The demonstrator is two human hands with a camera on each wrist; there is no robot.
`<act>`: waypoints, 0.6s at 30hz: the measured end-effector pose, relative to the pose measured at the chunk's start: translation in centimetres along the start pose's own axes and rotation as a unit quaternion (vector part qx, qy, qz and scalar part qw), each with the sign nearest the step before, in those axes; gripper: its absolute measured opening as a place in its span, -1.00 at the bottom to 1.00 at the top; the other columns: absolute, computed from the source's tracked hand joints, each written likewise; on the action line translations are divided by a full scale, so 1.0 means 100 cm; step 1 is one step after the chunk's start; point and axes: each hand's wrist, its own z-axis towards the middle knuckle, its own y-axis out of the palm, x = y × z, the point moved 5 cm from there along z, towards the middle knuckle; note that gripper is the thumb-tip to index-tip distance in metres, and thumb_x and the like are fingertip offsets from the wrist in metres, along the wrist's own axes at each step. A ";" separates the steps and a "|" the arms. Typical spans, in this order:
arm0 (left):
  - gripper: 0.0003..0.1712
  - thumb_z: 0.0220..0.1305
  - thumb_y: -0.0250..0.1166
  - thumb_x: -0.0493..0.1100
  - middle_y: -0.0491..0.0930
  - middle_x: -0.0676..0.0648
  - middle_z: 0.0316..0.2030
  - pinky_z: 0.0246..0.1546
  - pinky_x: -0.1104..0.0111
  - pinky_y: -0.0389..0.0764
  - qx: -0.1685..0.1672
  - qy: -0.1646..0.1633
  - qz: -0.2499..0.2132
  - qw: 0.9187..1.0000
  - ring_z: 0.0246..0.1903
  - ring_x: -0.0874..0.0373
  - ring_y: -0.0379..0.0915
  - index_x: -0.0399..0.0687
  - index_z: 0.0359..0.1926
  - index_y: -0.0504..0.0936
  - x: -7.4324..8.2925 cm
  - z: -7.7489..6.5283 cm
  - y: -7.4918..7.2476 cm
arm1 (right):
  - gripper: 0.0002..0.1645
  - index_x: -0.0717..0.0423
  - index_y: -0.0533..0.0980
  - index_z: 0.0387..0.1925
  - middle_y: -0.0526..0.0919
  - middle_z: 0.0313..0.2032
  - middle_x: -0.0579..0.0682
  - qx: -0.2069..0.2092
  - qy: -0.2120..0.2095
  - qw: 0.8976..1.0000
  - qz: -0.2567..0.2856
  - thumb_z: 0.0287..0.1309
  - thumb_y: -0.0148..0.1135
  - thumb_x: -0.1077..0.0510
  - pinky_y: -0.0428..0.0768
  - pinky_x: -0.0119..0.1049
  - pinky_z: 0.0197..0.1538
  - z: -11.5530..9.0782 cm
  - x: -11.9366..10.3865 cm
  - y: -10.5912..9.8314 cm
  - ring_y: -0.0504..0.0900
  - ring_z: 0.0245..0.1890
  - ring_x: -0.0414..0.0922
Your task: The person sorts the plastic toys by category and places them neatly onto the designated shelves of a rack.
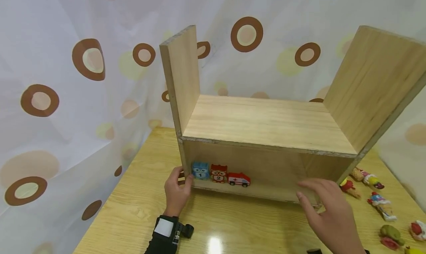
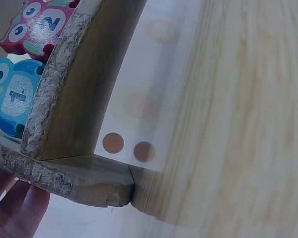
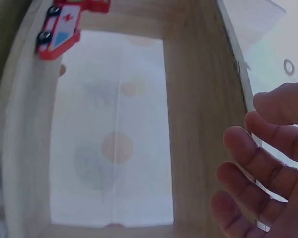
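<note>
Nearest the head camera, the right hand (image 1: pixel 332 207) was raised in front of the shelf's right end, its forearm entering from the bottom edge. The thumb was held apart from the fingers, which were spread and softly bent (four fingertips were shown by the right wrist view), and nothing was gripped by it. The left forearm, dressed in a black sleeve with a wrist strap (image 1: pixel 178 232), was stretched forward from below. By the left hand (image 1: pixel 178 190), the wooden shelf (image 1: pixel 266 122) was held at its lower left corner, the thumb laid at the front edge of the side panel and the fingers set against the outer face.

Beneath, a pale wooden table (image 1: pixel 133 195) was seen, on which toy ice creams (image 1: pixel 382 206) and a green-and-pink toy (image 1: pixel 391 236) were scattered to the shelf's right. Inside the lower compartment, three toys were lined up from the left end: a blue owl block (image 1: pixel 200 171) marked 1, a red owl block (image 1: pixel 218 173) marked 2, and a red-and-white ambulance (image 1: pixel 239 179) turned with its nose to the right. Farther off, the background was filled by a white cloth (image 1: pixel 116 135) patterned with brown rings.
</note>
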 end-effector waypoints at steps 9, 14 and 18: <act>-0.69 0.22 0.30 -0.30 0.70 -0.16 -0.11 -0.27 0.24 0.74 0.010 -0.004 0.010 1.000 -0.20 -0.01 0.67 -0.18 0.01 0.61 -0.002 -0.004 0.000 | -0.66 0.15 0.67 -0.27 0.52 -0.22 -0.59 0.041 0.058 0.997 0.030 -0.08 0.36 0.53 0.37 -0.76 -0.12 -0.032 0.035 -0.017 0.40 -0.18 -0.72; -0.69 0.22 0.30 -0.31 0.70 -0.16 -0.13 -0.28 0.29 0.73 0.006 0.002 0.009 1.000 -0.21 -0.02 0.67 -0.18 0.01 0.61 -0.002 -0.005 0.001 | -0.80 0.20 0.68 -0.32 0.51 -0.32 -0.66 0.076 0.166 0.983 0.034 0.06 0.30 0.49 0.41 -0.77 -0.23 -0.050 0.056 -0.023 0.46 -0.34 -0.67; -0.69 0.23 0.30 -0.30 0.70 -0.15 -0.11 -0.27 0.30 0.73 0.003 0.002 0.009 1.000 -0.19 0.00 0.67 -0.18 0.02 0.60 -0.001 -0.002 0.001 | -0.90 0.25 0.66 -0.28 0.47 -0.40 -0.70 0.096 0.232 0.968 0.014 0.18 0.26 0.39 0.40 -0.79 -0.27 -0.057 0.081 -0.026 0.43 -0.39 -0.69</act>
